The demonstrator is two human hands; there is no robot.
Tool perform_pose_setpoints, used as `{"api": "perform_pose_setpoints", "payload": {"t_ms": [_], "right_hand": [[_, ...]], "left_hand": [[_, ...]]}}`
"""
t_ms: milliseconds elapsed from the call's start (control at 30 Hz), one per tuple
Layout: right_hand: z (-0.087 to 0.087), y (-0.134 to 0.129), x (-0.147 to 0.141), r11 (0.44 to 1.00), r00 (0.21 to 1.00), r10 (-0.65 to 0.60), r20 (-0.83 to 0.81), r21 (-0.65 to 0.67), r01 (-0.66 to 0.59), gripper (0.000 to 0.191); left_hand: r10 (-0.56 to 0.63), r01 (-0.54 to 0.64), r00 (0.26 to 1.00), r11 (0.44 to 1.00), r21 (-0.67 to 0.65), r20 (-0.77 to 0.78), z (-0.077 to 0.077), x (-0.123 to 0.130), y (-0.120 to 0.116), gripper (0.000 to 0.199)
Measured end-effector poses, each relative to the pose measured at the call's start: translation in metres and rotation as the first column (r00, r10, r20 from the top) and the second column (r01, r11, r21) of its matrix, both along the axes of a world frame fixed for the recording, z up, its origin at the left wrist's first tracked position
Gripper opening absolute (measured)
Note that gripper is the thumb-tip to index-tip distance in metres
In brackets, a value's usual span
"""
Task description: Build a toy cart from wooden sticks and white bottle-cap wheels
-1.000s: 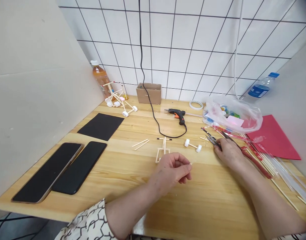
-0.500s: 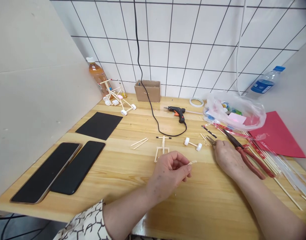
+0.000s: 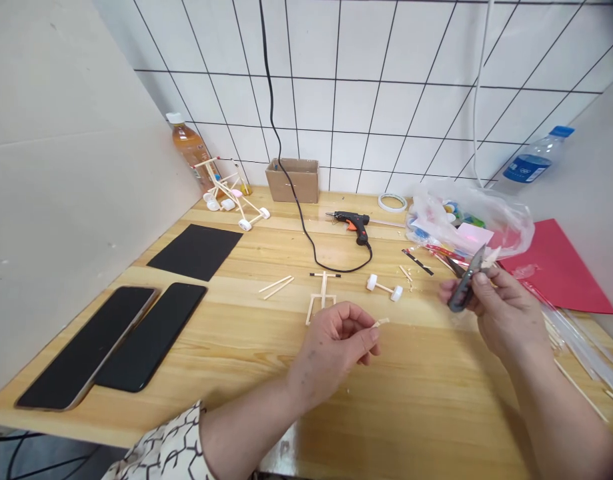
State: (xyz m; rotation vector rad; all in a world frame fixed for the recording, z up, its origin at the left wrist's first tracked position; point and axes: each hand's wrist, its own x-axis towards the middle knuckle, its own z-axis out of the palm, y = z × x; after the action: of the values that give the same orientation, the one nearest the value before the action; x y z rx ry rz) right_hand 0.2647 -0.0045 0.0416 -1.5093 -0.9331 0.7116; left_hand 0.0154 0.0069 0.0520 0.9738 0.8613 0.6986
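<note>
My left hand is closed in a pinch on a short pale strip, whose tip pokes out past the thumb; whether it is wood or tape I cannot tell. Just beyond that hand lies a small wooden stick frame with a black-tipped crossbar, its near part hidden by the hand. My right hand grips a pair of grey thread snips, raised above the table with the blades pointing up and away. Between the hands, farther back, rests a stick axle with two white wheels.
A black glue gun and its cord lie mid-table. Two phones and black paper sit left, before a wheeled stick model. Behind my right hand are a plastic bag, red card and plastic strips.
My right hand has picked the snips up off the table and lifted them, moving right and turning them upward. My left hand keeps its pinch, almost still.
</note>
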Motion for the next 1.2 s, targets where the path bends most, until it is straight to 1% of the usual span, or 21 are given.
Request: {"api": "perform_pose_setpoints", "payload": {"t_ms": [33, 67, 133, 167, 233, 300, 367, 400, 433, 500, 567, 633, 733, 833, 933, 1033, 1200], "right_hand": [[0.001, -0.001, -0.005, 0.998, 0.994, 0.059, -0.096, -0.017, -0.061, 0.029], [0.001, -0.003, -0.01, 0.992, 0.98, 0.116, -0.159, -0.034, -0.123, 0.028], [0.001, -0.007, -0.022, 0.965, 0.946, 0.234, -0.225, -0.067, -0.254, 0.027], [0.001, -0.009, -0.027, 0.946, 0.93, 0.287, -0.231, -0.084, -0.312, 0.028], [0.004, -0.014, -0.036, 0.901, 0.905, 0.383, -0.185, -0.139, -0.41, 0.032], [0.007, -0.02, -0.042, 0.842, 0.873, 0.48, -0.092, -0.231, -0.487, 0.031], [0.009, -0.025, -0.046, 0.794, 0.833, 0.553, -0.003, -0.3, -0.528, 0.026], [0.01, -0.027, -0.048, 0.783, 0.817, 0.576, 0.038, -0.314, -0.537, 0.024], [0.01, -0.029, -0.049, 0.782, 0.804, 0.587, 0.091, -0.32, -0.535, 0.023], [0.01, -0.032, -0.05, 0.805, 0.772, 0.583, 0.254, -0.313, -0.504, 0.021], [0.01, -0.034, -0.05, 0.827, 0.705, 0.562, 0.432, -0.304, -0.473, 0.019], [0.011, -0.037, -0.051, 0.826, 0.637, 0.561, 0.529, -0.305, -0.474, 0.023], [0.015, -0.04, -0.054, 0.8, 0.592, 0.592, 0.546, -0.313, -0.511, 0.027], [0.018, -0.041, -0.06, 0.774, 0.569, 0.626, 0.533, -0.338, -0.535, 0.028], [0.017, -0.041, -0.064, 0.752, 0.551, 0.653, 0.52, -0.364, -0.549, 0.027], [0.014, -0.04, -0.067, 0.746, 0.546, 0.659, 0.517, -0.353, -0.565, 0.025], [0.012, -0.04, -0.071, 0.747, 0.567, 0.652, 0.504, -0.298, -0.594, 0.022]], "left_hand": [[0.001, -0.001, 1.0, 1.0, -0.006, 0.009, 0.0, 0.0, 0.0, 0.018], [0.005, -0.004, 1.0, 1.0, -0.012, 0.016, 0.0, 0.0, 0.0, 0.018], [0.016, -0.015, 0.999, 1.0, -0.027, 0.032, 0.001, 0.0, 0.001, 0.019], [0.022, -0.021, 0.999, 0.999, -0.036, 0.04, 0.002, 0.0, 0.001, 0.02], [0.031, -0.028, 0.998, 0.998, -0.053, 0.054, 0.002, 0.0, 0.001, 0.021], [0.031, -0.026, 0.997, 0.997, -0.069, 0.067, 0.002, 0.001, 0.001, 0.022], [0.029, -0.023, 0.997, 0.996, -0.083, 0.076, 0.001, 0.001, 0.001, 0.022], [0.027, -0.02, 0.996, 0.996, -0.089, 0.081, 0.001, 0.001, 0.001, 0.023], [0.025, -0.017, 0.996, 0.995, -0.094, 0.088, 0.001, 0.001, 0.001, 0.023], [0.026, -0.016, 0.995, 0.995, -0.098, 0.1, 0.0, 0.002, 0.001, 0.023], [0.027, -0.016, 0.994, 0.994, -0.104, 0.108, 0.0, 0.002, 0.001, 0.023], [0.029, -0.017, 0.993, 0.994, -0.108, 0.114, 0.0, 0.002, 0.001, 0.023], [0.032, -0.019, 0.992, 0.994, -0.11, 0.121, 0.0, 0.002, 0.001, 0.023], [0.035, -0.022, 0.992, 0.994, -0.111, 0.118, 0.0, 0.002, 0.0, 0.023], [0.028, -0.016, 0.994, 0.994, -0.107, 0.11, -0.001, 0.002, -0.001, 0.024], [0.004, 0.008, 0.994, 0.994, -0.109, 0.106, -0.003, 0.003, -0.001, 0.023], [-0.038, 0.052, 0.992, 0.993, -0.11, 0.121, -0.005, 0.004, -0.002, 0.022]]}}
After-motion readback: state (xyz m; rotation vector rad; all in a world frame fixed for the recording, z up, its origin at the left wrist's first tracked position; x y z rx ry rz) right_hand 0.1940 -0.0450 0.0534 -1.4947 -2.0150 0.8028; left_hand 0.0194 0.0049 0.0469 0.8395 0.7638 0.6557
